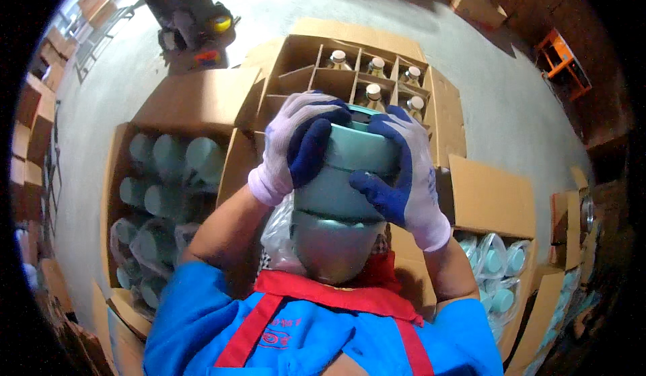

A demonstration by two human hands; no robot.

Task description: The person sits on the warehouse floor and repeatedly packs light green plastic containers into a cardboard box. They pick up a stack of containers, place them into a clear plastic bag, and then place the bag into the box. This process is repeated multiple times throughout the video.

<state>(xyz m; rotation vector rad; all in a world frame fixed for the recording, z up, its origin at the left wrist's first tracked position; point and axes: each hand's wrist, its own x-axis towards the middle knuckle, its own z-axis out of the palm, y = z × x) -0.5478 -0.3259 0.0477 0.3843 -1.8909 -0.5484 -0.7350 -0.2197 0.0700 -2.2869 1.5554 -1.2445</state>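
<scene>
Clothing: a blue jacket with a red apron strap fills the bottom edge, closest to the camera.
Held object: a large pale teal ceramic jar, glossy and rounded, is raised in front of the chest, its base tipped toward the camera and its top pointing away.
Wrapping: a clear plastic bag hangs loosely by the jar's lower left side.
Left hand: the left hand, in a white glove with a dark blue palm, is wrapped over the jar's upper left shoulder, fingers curled tight against it.
Right hand: the right hand (same kind of glove) clasps the jar's right side, fingers spread and pressed to the surface.
Left box: an open cardboard box on the floor holds many teal jars of the same kind, some bagged.
Right box: another carton at lower right holds more bagged teal jars.
Far box: beyond the hands, a divided carton holds capped bottles in its cells.
Floor: grey concrete floor stretches beyond.
</scene>
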